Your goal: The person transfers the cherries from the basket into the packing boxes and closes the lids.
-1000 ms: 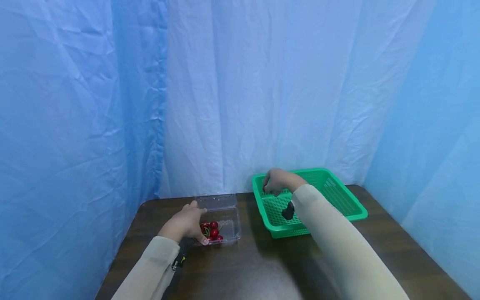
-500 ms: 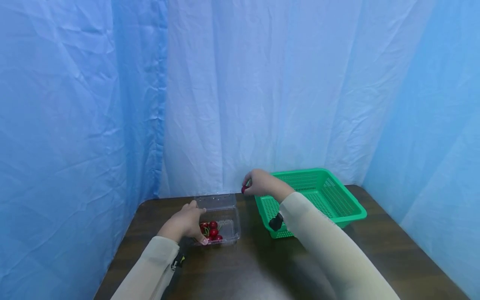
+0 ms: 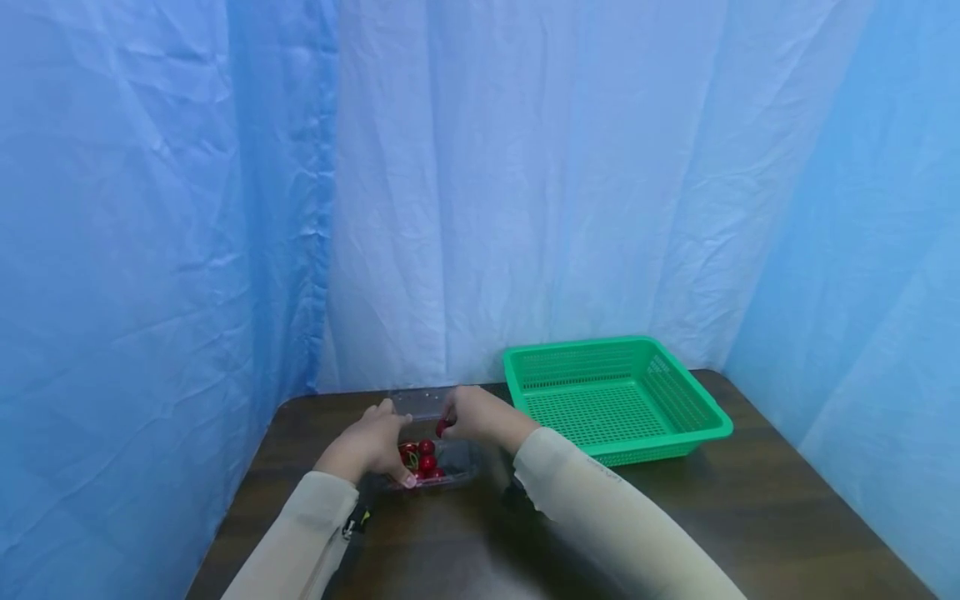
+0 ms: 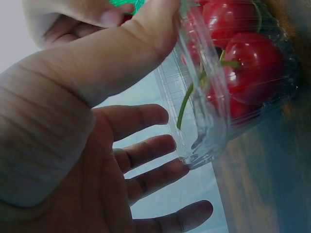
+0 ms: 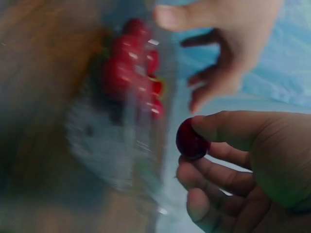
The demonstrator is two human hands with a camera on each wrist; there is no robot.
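A clear plastic box (image 3: 459,468) holds several red cherries (image 3: 427,462), some with green stems, gathered in its left half. My left hand (image 3: 367,442) steadies the box at its left side, thumb over the near rim and fingertips along the far edge. Above the box's right half is my right hand (image 3: 483,414). Between its thumb and fingers it pinches one dark red cherry (image 5: 190,141), seen best in the right wrist view; the other fingers are loosely bent.
The box's clear lid (image 3: 416,403) lies folded back behind it. To the right, a green perforated basket (image 3: 714,431) stands on the dark wooden table (image 3: 435,542). Blue and white curtains (image 3: 480,208) hang around the table's back and sides.
My right hand has moved left and down from over the green basket to above the plastic box, carrying the cherry. My left hand stays at the box.
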